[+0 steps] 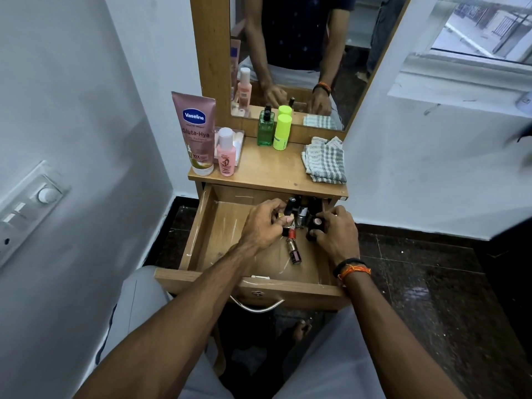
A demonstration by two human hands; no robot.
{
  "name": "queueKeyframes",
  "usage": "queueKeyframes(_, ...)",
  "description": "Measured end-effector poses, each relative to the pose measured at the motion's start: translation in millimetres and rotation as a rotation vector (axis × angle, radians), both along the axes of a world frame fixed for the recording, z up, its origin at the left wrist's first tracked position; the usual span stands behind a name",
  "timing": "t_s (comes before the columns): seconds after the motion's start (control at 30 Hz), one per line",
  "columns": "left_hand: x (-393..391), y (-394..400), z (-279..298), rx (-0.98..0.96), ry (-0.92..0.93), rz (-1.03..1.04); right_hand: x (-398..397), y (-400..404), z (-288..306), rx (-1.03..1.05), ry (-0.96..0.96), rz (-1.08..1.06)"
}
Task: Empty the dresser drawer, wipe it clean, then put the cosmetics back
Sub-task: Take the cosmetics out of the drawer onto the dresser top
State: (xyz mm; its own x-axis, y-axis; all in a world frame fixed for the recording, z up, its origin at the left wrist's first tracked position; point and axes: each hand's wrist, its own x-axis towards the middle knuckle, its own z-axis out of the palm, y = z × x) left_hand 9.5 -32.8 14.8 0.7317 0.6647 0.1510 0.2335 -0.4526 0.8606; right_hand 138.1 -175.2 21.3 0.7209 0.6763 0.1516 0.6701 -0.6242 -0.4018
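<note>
Hands [263,224] [335,230] grip cosmetics [293,249] — drawer [218,226] open.

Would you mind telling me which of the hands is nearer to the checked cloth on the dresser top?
Right. The right hand is in the drawer just below the checked cloth; the left hand is further left.

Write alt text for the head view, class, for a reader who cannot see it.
Both hands reach into an open wooden drawer: the left hand and right hand each grip small dark cosmetics. A lipstick lies loose. On top stand lotion tube, bottles and a checked cloth.
</note>
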Motion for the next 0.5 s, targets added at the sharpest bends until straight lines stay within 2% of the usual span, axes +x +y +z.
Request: queueKeyframes(0.5, -8.6, 21.2, 27.4, 0.065, -0.076, 0.015, -6.3, -1.7, 8.8, 0.08, 0.086, 0.01)
